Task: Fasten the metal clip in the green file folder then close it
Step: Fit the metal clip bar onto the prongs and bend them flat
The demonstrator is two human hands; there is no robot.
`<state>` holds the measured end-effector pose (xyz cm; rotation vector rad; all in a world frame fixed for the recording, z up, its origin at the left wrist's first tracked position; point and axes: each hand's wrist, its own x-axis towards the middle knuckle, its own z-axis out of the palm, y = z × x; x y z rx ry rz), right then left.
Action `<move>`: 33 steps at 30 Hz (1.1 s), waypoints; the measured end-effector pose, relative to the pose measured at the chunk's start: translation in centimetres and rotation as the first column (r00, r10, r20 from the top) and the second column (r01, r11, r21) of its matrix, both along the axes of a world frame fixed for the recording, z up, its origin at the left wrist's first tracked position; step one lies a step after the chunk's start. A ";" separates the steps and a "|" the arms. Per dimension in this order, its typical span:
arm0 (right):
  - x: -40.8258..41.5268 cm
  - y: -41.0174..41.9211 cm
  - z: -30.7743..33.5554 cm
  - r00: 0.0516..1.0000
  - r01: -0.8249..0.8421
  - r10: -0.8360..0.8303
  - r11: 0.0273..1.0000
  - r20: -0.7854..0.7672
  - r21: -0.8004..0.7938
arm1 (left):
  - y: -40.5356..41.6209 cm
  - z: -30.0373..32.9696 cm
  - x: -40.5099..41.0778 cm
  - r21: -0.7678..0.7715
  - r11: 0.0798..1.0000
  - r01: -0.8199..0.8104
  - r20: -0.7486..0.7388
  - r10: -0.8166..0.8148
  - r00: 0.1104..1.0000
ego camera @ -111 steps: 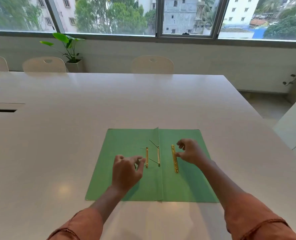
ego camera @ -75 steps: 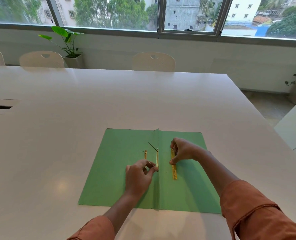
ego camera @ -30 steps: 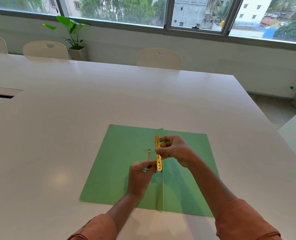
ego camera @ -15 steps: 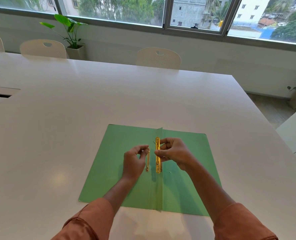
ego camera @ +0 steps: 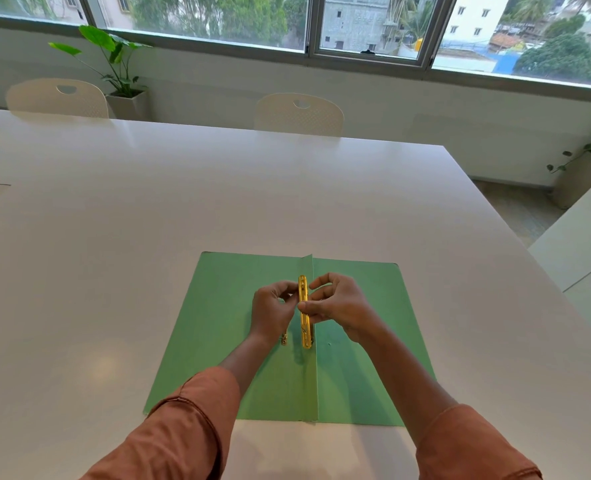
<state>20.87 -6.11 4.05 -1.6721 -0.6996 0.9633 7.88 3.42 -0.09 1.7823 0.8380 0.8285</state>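
The green file folder (ego camera: 224, 327) lies open and flat on the white table (ego camera: 217, 188), its spine fold running down the middle. My right hand (ego camera: 342, 306) pinches a gold metal clip bar (ego camera: 305, 327) and holds it lengthwise just above the spine. My left hand (ego camera: 271, 311) is closed at the bar's upper left, fingertips touching it near the top. A second gold piece of the fastener (ego camera: 284, 339) peeks out below my left hand, on the folder's left leaf. The prongs are hidden by my fingers.
Two white chairs (ego camera: 299, 114) (ego camera: 58, 98) stand at the table's far edge. A potted plant (ego camera: 120, 81) sits under the windows. Another white surface (ego camera: 585, 244) lies to the right, with a second plant pot (ego camera: 578, 181) beyond it.
My right hand picked the gold bar off the right leaf and carried it to the spine. My left hand rose from the fastener's lower end to meet the bar's top.
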 end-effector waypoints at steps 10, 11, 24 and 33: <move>-0.4 0.3 0.1 1.000 -0.005 0.005 1.000 0.005 0.007 | 0.0 -0.2 -0.6 -0.042 0.999 0.001 0.041 0.000 0.999; -0.4 0.3 0.1 1.000 -0.006 0.006 1.000 0.008 0.009 | 0.0 -0.2 -0.6 -0.041 0.999 0.002 0.045 0.000 0.999; -0.4 0.2 0.5 1.000 -0.001 0.000 0.999 0.011 0.042 | 0.1 -0.7 -0.6 -0.007 0.999 0.038 0.070 -0.037 0.997; -0.5 0.1 0.2 1.000 0.005 -0.005 1.000 -0.011 0.010 | 0.2 -0.9 -0.5 -0.003 0.999 0.035 0.097 -0.035 0.995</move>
